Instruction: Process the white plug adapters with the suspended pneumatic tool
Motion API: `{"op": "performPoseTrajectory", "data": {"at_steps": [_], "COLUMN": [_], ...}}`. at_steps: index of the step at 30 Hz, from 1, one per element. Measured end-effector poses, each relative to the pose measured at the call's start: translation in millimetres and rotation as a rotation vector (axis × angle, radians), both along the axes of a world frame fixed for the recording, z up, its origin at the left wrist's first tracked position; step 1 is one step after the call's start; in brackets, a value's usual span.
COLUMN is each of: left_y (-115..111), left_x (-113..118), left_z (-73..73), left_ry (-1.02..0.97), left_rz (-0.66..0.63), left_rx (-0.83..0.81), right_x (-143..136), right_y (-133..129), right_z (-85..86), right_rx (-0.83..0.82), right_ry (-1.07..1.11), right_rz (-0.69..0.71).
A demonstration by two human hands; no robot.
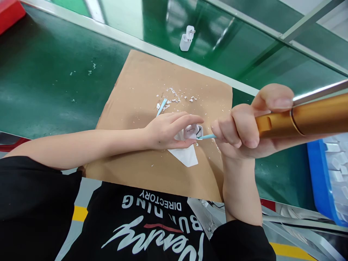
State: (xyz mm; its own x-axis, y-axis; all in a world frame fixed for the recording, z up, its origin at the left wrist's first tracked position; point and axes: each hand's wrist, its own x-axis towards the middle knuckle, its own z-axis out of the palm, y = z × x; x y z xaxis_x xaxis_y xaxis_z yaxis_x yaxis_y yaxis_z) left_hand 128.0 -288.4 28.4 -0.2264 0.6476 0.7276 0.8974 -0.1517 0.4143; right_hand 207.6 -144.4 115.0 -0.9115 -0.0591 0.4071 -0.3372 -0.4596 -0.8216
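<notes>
My left hand (pixel 174 130), fingers curled, holds a small white plastic charger housing (pixel 193 131) over the brown cardboard. The housing's open end faces right and something dark shows inside. My right hand (pixel 239 127) is closed around a gold cylindrical tool (pixel 315 116), which runs out of frame at the right. A thin light-blue tip (pixel 207 136) emerges from its fingers, in line with the tool, and meets the housing's rim; its join with the tool is hidden. Another light-blue piece (pixel 162 106) shows above my left hand. White paper (pixel 185 156) lies beneath that hand.
The cardboard sheet (pixel 122 163) carries white shavings (pixel 174 95). Behind a metal strip stands a white charger (pixel 186 41) with prongs. A blue bin (pixel 317 177) of white parts is at right, a red box (pixel 11 14) at upper left, on the green table (pixel 54 72).
</notes>
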Motion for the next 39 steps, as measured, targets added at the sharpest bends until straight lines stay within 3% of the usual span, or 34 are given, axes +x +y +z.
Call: {"op": "performPoseTrajectory", "data": {"at_steps": [10, 15, 21, 27, 31, 35, 39], "left_y": [0, 2, 3, 5, 4, 9, 38], "left_x": [0, -2, -3, -6, -10, -22, -59], "left_z": [-1.0, -0.8, -2.2, -4.2, -4.0, -1.9, 1.0], "left_ry": [0.002, 0.01, 0.036, 0.045, -0.042, -0.249, -0.334], "left_rz": [-0.01, -0.01, -0.026, -0.003, 0.031, 0.104, 0.166], "left_rx": [0.013, 0.002, -0.006, -0.133, -0.186, -0.252, -0.258], "right_x": [-5, -6, -7, -2, 0, -1, -2], "right_y": [7, 6, 9, 6, 3, 1, -1], "right_z": [-10.4, -11.9, -10.6, -9.3, -7.6, -6.8, -8.5], "right_rx": [-0.003, 0.016, 0.007, 0.0, -0.016, -0.024, -0.053], "right_ry": [0.131, 0.071, 0.127, -0.023, -0.052, -0.051, -0.029], "right_rz": [0.069, 0.0, 0.071, -0.1, -0.139, -0.151, -0.134]}}
